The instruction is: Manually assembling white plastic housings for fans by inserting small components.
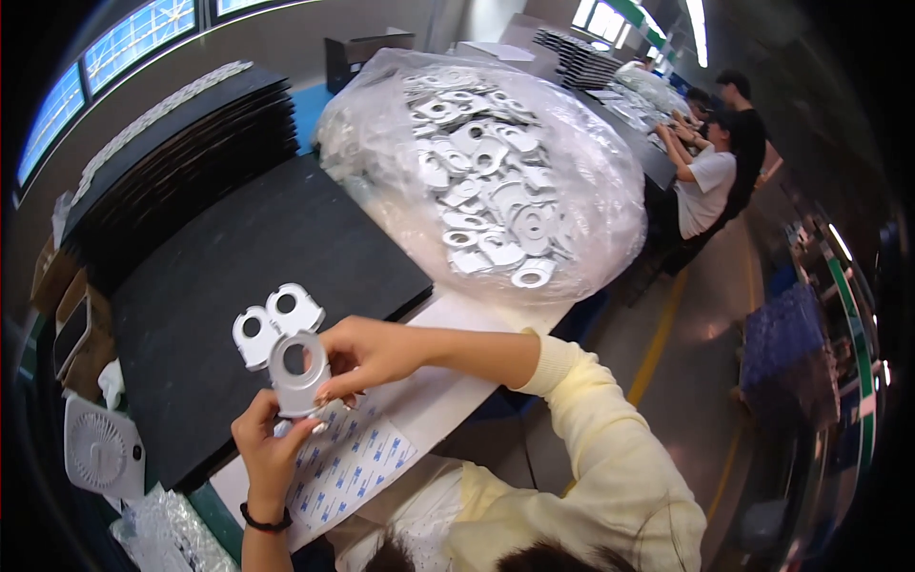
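Between my two hands I hold a silver-grey plate with a large round hole (301, 394). My left hand (265, 446) pinches its lower edge from below. The fingers of my right hand (372, 355) close on its right side. Just beyond it, two similar white plates with holes (252, 328) lie side by side on a black board (286, 224). Under my wrists, a white sheet with blue print (357, 472) rests on the pale table surface (443, 377).
A large clear plastic bag (596, 191) full of loose plates (486, 181) stands beyond my right forearm. Stacked black boards (191, 153) rise at the far left. A small white fan (103, 446) and bubble wrap (172, 534) sit at the near left. Several people (710, 176) work at the far right.
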Action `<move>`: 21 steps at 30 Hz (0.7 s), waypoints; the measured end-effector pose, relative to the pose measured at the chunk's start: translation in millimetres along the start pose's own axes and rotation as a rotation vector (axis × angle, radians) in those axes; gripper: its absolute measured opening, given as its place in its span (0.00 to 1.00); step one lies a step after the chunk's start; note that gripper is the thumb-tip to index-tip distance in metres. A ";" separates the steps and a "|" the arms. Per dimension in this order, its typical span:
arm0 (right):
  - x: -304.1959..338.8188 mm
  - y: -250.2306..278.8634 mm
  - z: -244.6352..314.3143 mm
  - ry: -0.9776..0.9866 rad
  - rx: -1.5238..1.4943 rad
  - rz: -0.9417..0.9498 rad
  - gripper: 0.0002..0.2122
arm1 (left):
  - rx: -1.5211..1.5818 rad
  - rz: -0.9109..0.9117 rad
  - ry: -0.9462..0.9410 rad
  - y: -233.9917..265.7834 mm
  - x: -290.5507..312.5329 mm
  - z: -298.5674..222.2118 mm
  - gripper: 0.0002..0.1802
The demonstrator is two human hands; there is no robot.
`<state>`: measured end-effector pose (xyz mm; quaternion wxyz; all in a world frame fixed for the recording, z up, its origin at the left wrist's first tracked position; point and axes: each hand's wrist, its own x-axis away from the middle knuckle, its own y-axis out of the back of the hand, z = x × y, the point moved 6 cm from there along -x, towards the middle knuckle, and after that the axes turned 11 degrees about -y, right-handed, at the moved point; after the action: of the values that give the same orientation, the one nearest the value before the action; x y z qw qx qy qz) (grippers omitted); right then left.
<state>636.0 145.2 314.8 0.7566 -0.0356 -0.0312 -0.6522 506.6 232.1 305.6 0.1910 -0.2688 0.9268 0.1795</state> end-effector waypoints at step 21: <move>22.4 119.3 -7.9 -0.230 0.377 -0.725 0.15 | 0.034 0.126 0.002 0.4 0.8 -0.1 0.08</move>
<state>757.3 139.9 307.5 0.4629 0.0442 -0.2448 -0.8508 505.8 232.0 305.4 0.1829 -0.2069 0.9451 0.1749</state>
